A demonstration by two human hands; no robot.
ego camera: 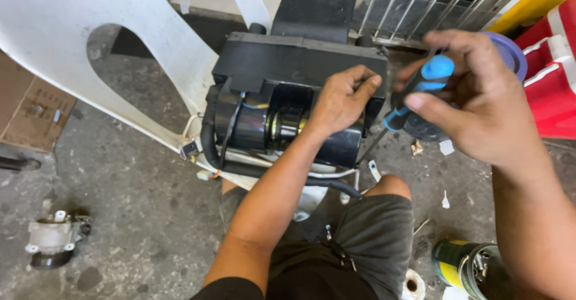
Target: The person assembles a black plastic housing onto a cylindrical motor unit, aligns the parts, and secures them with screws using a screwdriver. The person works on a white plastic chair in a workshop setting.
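Meanwhile, left hand (342, 99) grips the glossy black plastic motor housing (282, 96); right hand (474, 96) clamps a rubbery blue-handled screwdriver (417, 93), thin metal shaft angled down.

We note one head-worn view, looking steeply down at close range over the concrete floor (144, 216).

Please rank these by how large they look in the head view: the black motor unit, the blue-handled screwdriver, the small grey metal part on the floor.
1. Black motor unit, clearly largest.
2. Blue-handled screwdriver and small grey metal part: they look alike in size, and the screwdriver is nearer the camera, so unranked.
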